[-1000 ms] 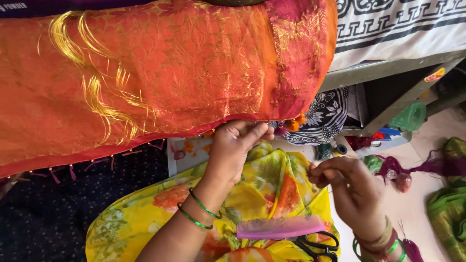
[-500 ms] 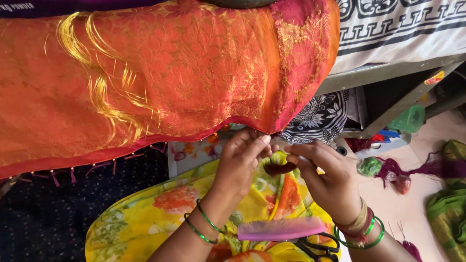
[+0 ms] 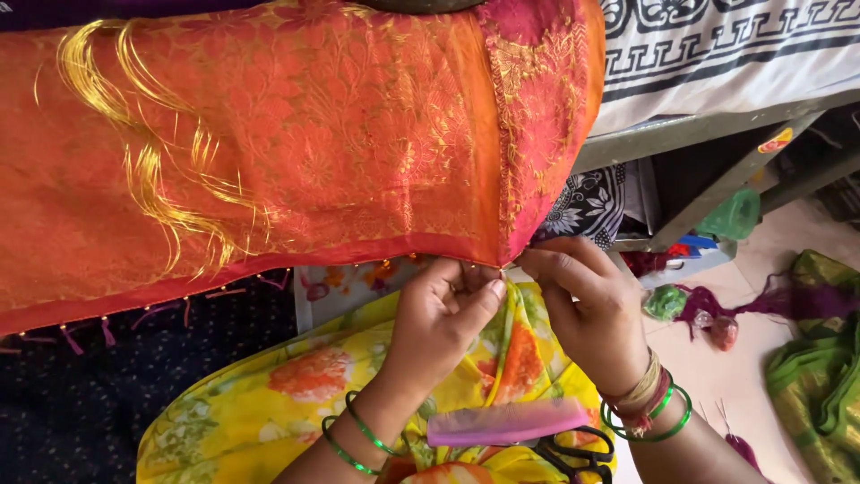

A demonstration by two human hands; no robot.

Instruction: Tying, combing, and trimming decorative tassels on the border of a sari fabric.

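An orange-red brocade cloth (image 3: 296, 152) with gold threads hangs over a raised edge in front of me. Small tassels dangle along its lower hem. My left hand (image 3: 439, 318) pinches the hem near the cloth's lower right corner, thumb and fingers closed on it. My right hand (image 3: 587, 305) meets it from the right, fingers curled at the same spot on the hem. Both wrists wear green bangles. What the fingertips hold beyond the hem is hidden.
A pink comb (image 3: 506, 423) and black-handled scissors (image 3: 573, 455) lie on the yellow floral fabric (image 3: 260, 403) over my lap. Purple and green thread bundles (image 3: 708, 314) and green cloth (image 3: 820, 376) lie on the floor at right. A black-and-white patterned sheet (image 3: 726, 45) covers a metal frame.
My right hand has moved left and up from beside my lap to the hem. Both hands now meet at the cloth's lower corner.
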